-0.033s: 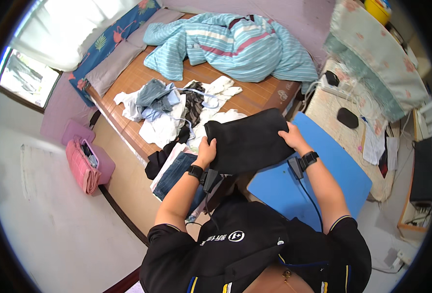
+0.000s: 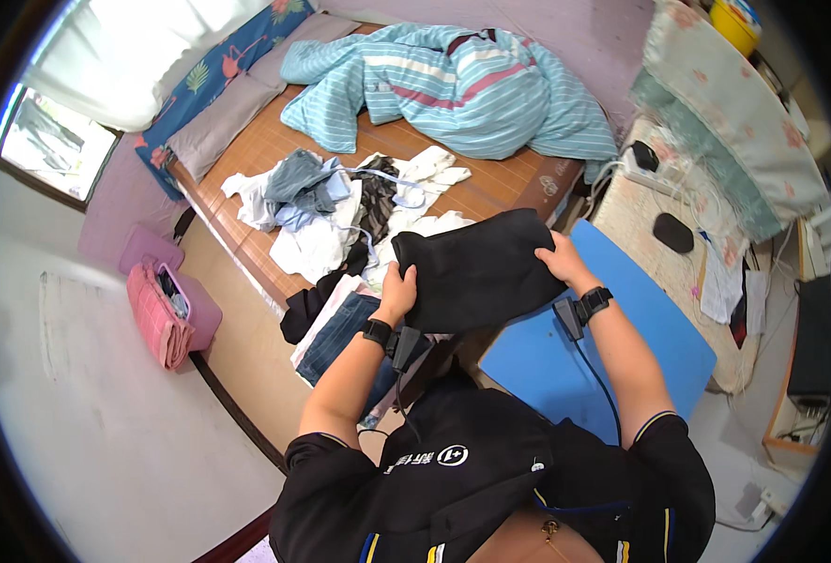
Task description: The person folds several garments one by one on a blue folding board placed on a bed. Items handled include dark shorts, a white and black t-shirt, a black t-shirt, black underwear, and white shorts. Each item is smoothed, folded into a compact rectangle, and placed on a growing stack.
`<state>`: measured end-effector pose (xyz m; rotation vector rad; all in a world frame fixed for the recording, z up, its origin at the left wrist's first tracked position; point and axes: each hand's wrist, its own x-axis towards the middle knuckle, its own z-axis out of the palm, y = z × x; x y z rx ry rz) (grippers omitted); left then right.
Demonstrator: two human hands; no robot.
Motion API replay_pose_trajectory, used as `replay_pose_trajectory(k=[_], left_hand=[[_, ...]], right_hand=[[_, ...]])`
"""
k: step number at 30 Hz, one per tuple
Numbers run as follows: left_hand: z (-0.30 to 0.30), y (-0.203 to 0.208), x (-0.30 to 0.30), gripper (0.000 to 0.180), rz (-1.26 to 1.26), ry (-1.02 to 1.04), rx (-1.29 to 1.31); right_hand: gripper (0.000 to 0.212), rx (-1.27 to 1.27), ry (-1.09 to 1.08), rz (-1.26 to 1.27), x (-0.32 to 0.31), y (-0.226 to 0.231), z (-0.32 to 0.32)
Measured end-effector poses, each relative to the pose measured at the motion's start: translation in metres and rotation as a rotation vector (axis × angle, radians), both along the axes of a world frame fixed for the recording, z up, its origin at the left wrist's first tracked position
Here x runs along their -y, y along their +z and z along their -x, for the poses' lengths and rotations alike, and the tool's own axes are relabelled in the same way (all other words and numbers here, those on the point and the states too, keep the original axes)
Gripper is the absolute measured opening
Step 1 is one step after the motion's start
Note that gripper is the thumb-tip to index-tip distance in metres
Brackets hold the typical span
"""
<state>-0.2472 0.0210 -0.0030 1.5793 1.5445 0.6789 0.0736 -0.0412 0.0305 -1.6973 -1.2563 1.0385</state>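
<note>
A black folded garment (image 2: 481,270) is stretched between my two hands, held up in front of me; its exact kind cannot be made out. My left hand (image 2: 398,293) pinches its left edge, thumb on top. At the opposite edge my right hand (image 2: 564,263) grips it the same way. Beyond it, on the bed, lies a loose heap of white, grey-blue and black clothes (image 2: 312,225). Folded dark blue jeans (image 2: 335,338) rest in a stack beside my left forearm, with pale pink cloth next to them.
A blue tabletop (image 2: 612,347) extends under my right forearm. A striped quilt (image 2: 472,94) lies bunched on the bed mat (image 2: 246,155). At left stands a pink storage box (image 2: 199,310) with a pink folded cloth over its side. Cables and papers cover the side table (image 2: 631,202).
</note>
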Motion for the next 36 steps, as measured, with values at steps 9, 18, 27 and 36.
replay_pose_trajectory(k=[9, 18, 27, 36], left_hand=[[0.022, -0.085, 0.028, 0.027, 0.396, 0.141, 0.017], [0.045, -0.063, 0.014, 0.017, 0.237, -0.134, -0.035], [0.175, -0.098, -0.075, 0.017, 0.079, 0.255, 0.084], [0.326, -0.222, -0.085, 0.033, 0.635, 0.539, -0.023]], right_hand=[[0.046, 0.411, 0.063, 0.125, -0.069, -0.081, 0.004], [0.051, 0.486, 0.373, 0.013, -0.061, -0.127, 0.095], [0.040, 0.548, 0.653, 0.330, -0.090, -0.141, 0.152], [0.012, -0.105, 0.336, 0.336, -0.129, -0.104, 0.177]])
